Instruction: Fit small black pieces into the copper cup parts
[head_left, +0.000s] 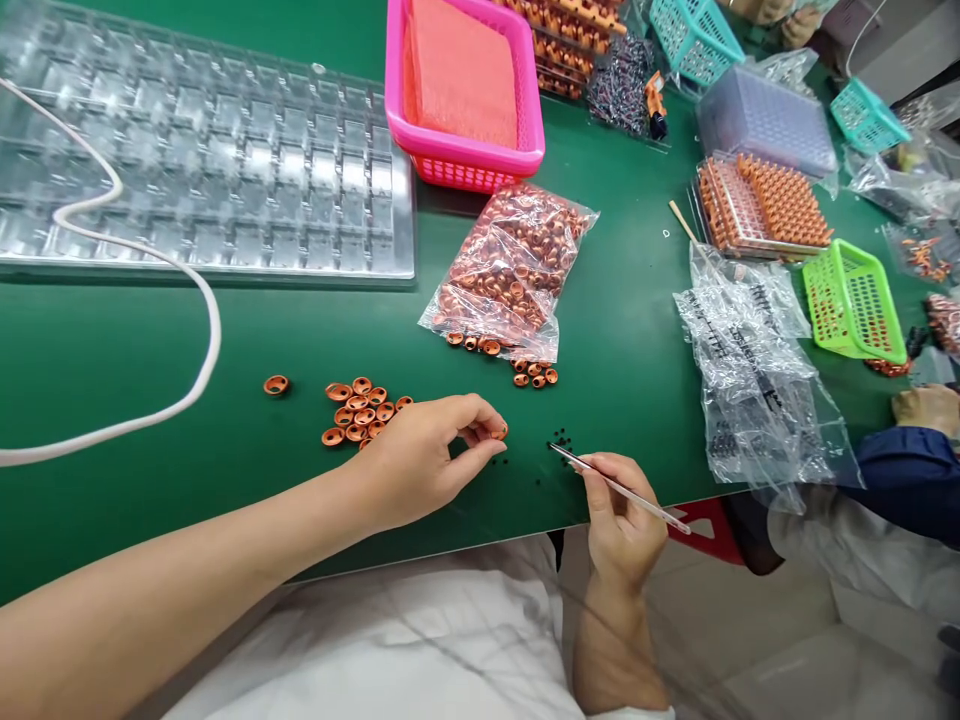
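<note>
Between the thumb and fingers of my left hand (431, 450) is a small copper-coloured ring (499, 432), partly covered by the fingertips. My right hand (622, 515) grips a thin pen-like tool (637, 497) with a clear shaft and a dark tip. That tip points down at a cluster of tiny black pieces (561, 437) on the green table; whether it touches one I cannot tell. Left of my left hand lies a pile of copper-coloured rings (360, 408), with a single ring (276, 385) apart from it. More rings (534, 374) lie by the mouth of a clear bag (517, 265) full of them.
A clear plastic tray (225, 150) and a white cable (214, 330) lie on the left. Behind the bag stands a pink basket (529, 120). On the right are plastic bags (757, 370), a green basket (855, 300) and another person's sleeve (911, 475).
</note>
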